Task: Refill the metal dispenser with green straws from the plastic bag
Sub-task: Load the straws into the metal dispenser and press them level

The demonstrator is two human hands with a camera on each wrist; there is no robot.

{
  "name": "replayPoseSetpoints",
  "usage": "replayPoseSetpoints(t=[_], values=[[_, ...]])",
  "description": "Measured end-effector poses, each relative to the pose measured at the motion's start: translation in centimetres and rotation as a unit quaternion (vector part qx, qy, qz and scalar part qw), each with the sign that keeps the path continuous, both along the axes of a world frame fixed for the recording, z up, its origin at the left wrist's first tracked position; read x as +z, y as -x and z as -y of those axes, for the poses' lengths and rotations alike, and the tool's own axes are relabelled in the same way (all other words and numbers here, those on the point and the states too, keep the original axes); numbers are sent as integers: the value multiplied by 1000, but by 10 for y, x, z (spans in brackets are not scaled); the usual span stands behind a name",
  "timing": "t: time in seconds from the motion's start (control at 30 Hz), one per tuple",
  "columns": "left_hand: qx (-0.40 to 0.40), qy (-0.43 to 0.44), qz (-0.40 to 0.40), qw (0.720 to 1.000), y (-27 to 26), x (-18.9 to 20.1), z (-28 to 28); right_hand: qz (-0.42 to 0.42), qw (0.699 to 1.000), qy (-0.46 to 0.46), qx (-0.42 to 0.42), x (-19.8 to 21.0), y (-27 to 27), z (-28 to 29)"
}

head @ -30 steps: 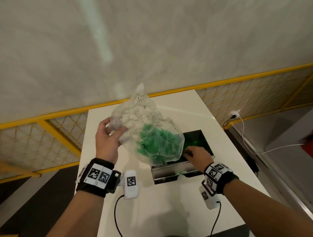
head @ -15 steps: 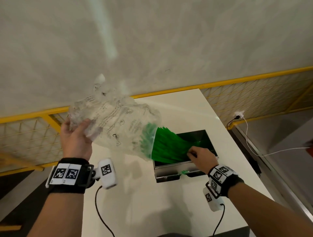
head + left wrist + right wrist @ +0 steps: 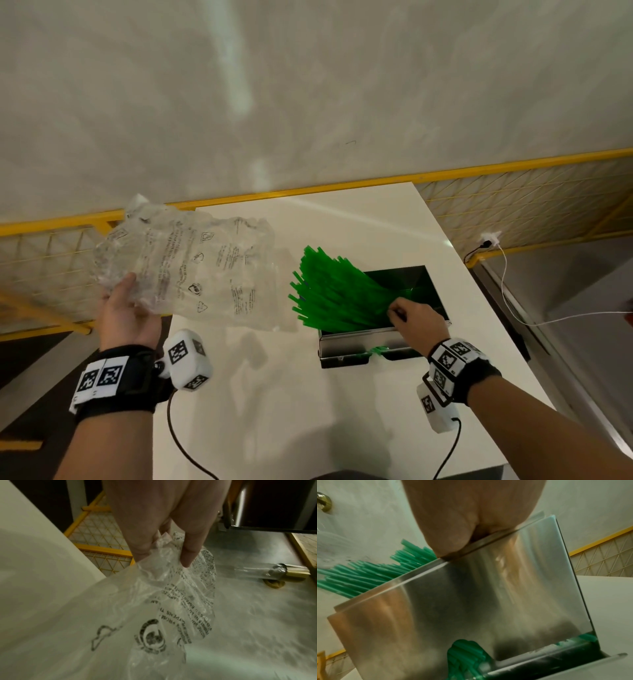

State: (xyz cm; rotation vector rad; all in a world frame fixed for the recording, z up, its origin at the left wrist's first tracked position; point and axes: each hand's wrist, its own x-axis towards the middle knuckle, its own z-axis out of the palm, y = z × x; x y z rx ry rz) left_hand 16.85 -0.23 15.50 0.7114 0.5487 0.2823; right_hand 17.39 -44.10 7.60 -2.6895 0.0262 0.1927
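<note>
Your left hand (image 3: pixel 128 313) gripped the crumpled closed end of the plastic bag (image 3: pixel 191 263), thumb and fingers curled into the clear film; the left wrist view showed the fingers (image 3: pixel 190 550) bunched into the plastic. The bag hung in the air over the table's (image 3: pixel 274 411) left edge, its printed side up and its mouth turned toward the dispenser, with no straws visible inside it.

The green straws (image 3: pixel 337 294) lay as one slanted bundle, their lower ends down inside the open top of the metal dispenser (image 3: pixel 356 346) and their upper ends fanned out over its left rim, clear of the bag's mouth. The dispenser stood on the table close to the right edge, about midway along it, and a few straw ends showed in the slot at its front.

Your right hand (image 3: pixel 414 318) sat at the dispenser's near rim with its fingers curled onto the bundle; the right wrist view showed the hand (image 3: pixel 471 520) pressed against the top edge of the steel front panel, but its fingertips were hidden, so I could not tell whether they pinched the straws or only pressed them.

A yellow mesh fence (image 3: pixel 513 205) ran behind the table's far edge.
</note>
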Motion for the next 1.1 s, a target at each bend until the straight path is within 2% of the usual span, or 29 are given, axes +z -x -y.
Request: replayPoseSetpoints(t=[0.1, 0.23, 0.3, 0.37, 0.47, 0.53, 0.6, 0.77, 1.0, 1.1], values=[[-26, 59, -10, 998, 4, -13, -1, 2, 1000, 2, -3, 1, 2, -1], [24, 103, -16, 994, 4, -33, -11, 4, 1000, 14, -11, 1, 4, -2], [60, 128, -66, 988, 3, -58, -24, 7, 1000, 15, -18, -1, 4, -3], [58, 115, -118, 985, 2, -85, -30, 7, 1000, 13, -24, -2, 4, -4], [19, 17, -212, 977, 15, -108, -4, 6, 1000, 2, -31, -3, 5, -5], [-26, -88, -289, 953, 29, -125, 12, 9, 999, -5, -34, -4, 6, -5], [-67, -134, -318, 936, 41, -143, 18, 8, 999, -9, -40, -5, 5, -5], [-102, -211, -332, 914, 48, -164, 5, 13, 998, -8, -60, -9, 5, -7], [-151, -278, -317, 894, 51, -151, -6, 21, 997, -45, -66, -2, 5, -10], [-175, -330, -327, 868, 60, -146, -14, 36, 993, -93, -71, 4, 3, -6]])
